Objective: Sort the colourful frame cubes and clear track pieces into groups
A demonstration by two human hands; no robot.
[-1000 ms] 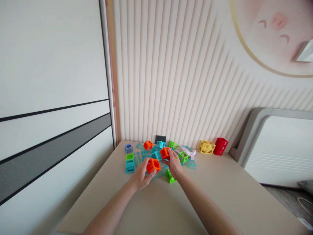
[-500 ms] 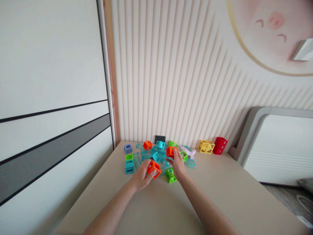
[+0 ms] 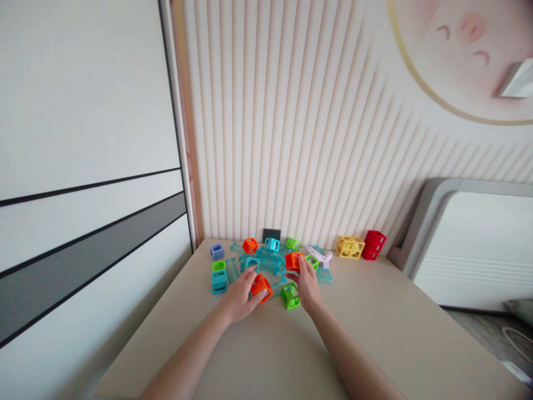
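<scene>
My left hand (image 3: 240,297) grips an orange cube frame (image 3: 261,288) between thumb and fingers, low over the table. Another orange cube (image 3: 293,260) is held in my right hand (image 3: 307,282), a little farther back. Beyond my left fingertips lies a light-blue cube (image 3: 252,263). A green cube (image 3: 290,295) rests on the table between my hands, nearer my right wrist. Clear teal track pieces (image 3: 270,260) are spread behind and between the hands. Just right of the right hand's cube sits a green cube (image 3: 312,261), partly covered by my fingers.
On the table (image 3: 266,350), a green-and-blue stack (image 3: 219,278) and a purple cube (image 3: 217,251) stand at left. Yellow blocks (image 3: 350,246) and red blocks (image 3: 373,245) stand at right. Near the wall are an orange cube (image 3: 250,245) and a black panel (image 3: 271,235).
The light-blue cube beyond my left hand has shifted left. My right hand has moved slightly right with its orange cube. The left hand keeps its orange cube.
</scene>
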